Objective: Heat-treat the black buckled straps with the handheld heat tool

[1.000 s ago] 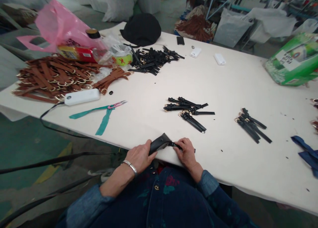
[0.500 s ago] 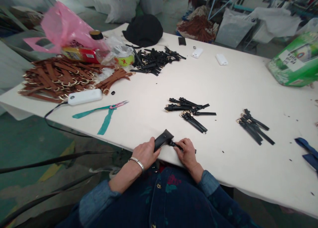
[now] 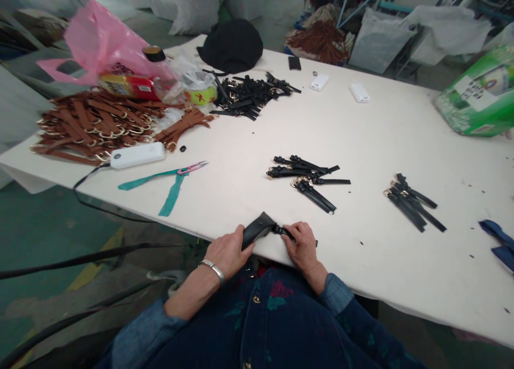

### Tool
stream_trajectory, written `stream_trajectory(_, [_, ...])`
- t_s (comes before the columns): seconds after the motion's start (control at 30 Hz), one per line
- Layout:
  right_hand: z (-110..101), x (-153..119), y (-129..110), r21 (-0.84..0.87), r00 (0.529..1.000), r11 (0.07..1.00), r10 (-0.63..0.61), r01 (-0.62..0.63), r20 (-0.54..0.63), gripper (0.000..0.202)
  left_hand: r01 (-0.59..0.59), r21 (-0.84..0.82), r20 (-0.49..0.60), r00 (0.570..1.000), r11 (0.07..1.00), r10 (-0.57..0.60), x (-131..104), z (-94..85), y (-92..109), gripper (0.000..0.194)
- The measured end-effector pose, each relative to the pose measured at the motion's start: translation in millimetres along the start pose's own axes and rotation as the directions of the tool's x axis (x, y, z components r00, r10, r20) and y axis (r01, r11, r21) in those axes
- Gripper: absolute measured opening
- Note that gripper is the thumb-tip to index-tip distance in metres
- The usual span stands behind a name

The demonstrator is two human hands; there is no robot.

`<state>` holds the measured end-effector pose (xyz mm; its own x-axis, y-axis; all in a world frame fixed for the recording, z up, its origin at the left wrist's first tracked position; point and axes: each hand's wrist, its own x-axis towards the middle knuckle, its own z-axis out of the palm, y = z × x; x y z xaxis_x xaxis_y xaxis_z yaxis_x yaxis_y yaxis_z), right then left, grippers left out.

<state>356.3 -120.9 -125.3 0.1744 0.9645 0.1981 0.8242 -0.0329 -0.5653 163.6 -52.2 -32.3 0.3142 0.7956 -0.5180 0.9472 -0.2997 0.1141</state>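
Note:
My left hand [image 3: 227, 253], with a silver bracelet at the wrist, is closed around a black flared-ended piece [image 3: 257, 230] whose exact kind I cannot make out. Its wide end lies close to the buckle end of a short black strap [image 3: 282, 230], near the table's front edge. The fingers of my right hand [image 3: 300, 244] press down on that strap and cover most of it. Beyond my hands lies a loose group of black buckle straps [image 3: 307, 175]. A smaller group of black straps [image 3: 413, 204] lies to the right.
Pink-handled thread snips [image 3: 191, 168] with teal strips lie at left beside a white power bank [image 3: 137, 155]. Behind are brown straps [image 3: 88, 123], a black strap heap [image 3: 251, 95], a black cap [image 3: 233, 46] and a pink bag [image 3: 102, 39]. A green package [image 3: 482, 96] stands far right.
My left hand has drawn a little to the left and down, and the black piece has tilted flatter with it. My right hand stays on the strap.

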Motion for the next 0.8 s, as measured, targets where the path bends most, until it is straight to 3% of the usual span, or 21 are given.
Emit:
stream_trajectory(0.2, [0.7, 5.1, -9.7, -0.120, 0.996, 0.989, -0.083, 0.085, 0.024, 0.015, -0.041, -0.030, -0.037, 0.999, 0.999, 0.039, 9.0, 3.6, -2.7, 0.038])
stream_trajectory(0.43, [9.3, 5.1, -6.3, -0.154, 0.980, 0.968, -0.188, 0.197, 0.069, 0.019, -0.013, -0.051, -0.006, 1.000, 0.999, 0.013, 6.4, 4.8, -6.7, 0.041])
stream_trajectory(0.63, [9.7, 7.2, -8.6, -0.128, 0.983, 0.979, -0.143, 0.157, 0.114, 0.014, -0.005, -0.069, -0.008, 1.000, 0.998, 0.004, 3.7, 6.7, -9.1, 0.041])
stream_trajectory(0.8, [1.2, 10.7, -9.3, 0.045, 0.993, 0.997, -0.063, 0.058, 0.104, 0.014, -0.020, -0.092, -0.015, 1.000, 0.996, 0.019, 4.7, 12.8, -14.4, 0.043])
